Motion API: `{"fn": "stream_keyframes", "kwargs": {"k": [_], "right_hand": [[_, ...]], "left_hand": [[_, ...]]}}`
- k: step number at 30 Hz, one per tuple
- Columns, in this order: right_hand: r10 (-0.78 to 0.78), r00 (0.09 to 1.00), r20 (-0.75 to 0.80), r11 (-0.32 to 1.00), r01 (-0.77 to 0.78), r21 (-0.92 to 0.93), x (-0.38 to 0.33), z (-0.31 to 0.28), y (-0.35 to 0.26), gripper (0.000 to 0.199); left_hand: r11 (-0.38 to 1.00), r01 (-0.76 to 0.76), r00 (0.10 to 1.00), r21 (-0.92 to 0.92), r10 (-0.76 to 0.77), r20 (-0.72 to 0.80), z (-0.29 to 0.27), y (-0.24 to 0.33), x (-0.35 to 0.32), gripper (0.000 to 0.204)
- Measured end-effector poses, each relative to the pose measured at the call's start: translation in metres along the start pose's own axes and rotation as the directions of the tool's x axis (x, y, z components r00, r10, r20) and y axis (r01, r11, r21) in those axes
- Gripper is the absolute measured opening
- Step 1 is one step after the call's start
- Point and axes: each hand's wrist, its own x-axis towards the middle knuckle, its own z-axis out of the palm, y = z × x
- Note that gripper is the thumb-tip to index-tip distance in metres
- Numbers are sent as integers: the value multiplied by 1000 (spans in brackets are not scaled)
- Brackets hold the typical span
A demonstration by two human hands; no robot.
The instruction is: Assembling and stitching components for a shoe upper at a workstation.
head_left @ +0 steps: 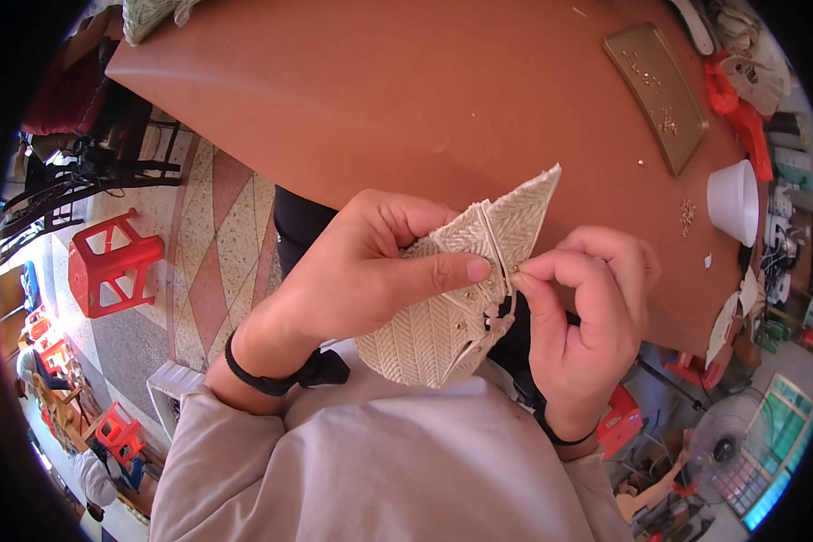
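My left hand (379,266) is closed around a cream woven shoe upper (415,334) with a herringbone texture, its thumb pressed on the front. Small gold studs (459,325) dot its bands, and slits run between the strips. A pointed corner of the upper sticks up to the right. At the upper's right edge, the thumb and forefinger of my right hand (596,307) are pinched together beside a slit. A tiny gold stud (516,268) shows at those fingertips. The back of the upper is hidden by my left hand.
On the brown table (334,99) lie a tray (646,90) with gold studs, a small pile of studs (687,217) and a white bowl (733,203). Another pale woven piece (149,18) rests at the far left. A red stool (117,262) stands left; a fan (723,447) is lower right.
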Motion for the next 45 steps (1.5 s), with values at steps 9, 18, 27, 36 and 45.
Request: {"fn": "stream_keyframes", "kwargs": {"k": [9, 18, 27, 36, 45], "right_hand": [[73, 995, 69, 997, -72, -20, -5, 7, 5, 17], [243, 970, 26, 921, -239, 309, -12, 21, 11, 18], [455, 872, 179, 531, -428, 732, -15, 21, 8, 20], [324, 940, 102, 661, -303, 687, -18, 22, 17, 18], [287, 955, 74, 680, -258, 687, -20, 26, 25, 18]], "left_hand": [[937, -214, 972, 278, 233, -39, 4, -13, 3, 18], [898, -283, 949, 337, 312, -34, 7, -18, 5, 18], [880, -308, 921, 361, 371, -120, 17, -19, 4, 18], [927, -237, 951, 291, 282, -124, 11, -18, 3, 18], [827, -368, 888, 425, 448, -105, 23, -15, 4, 16]]}}
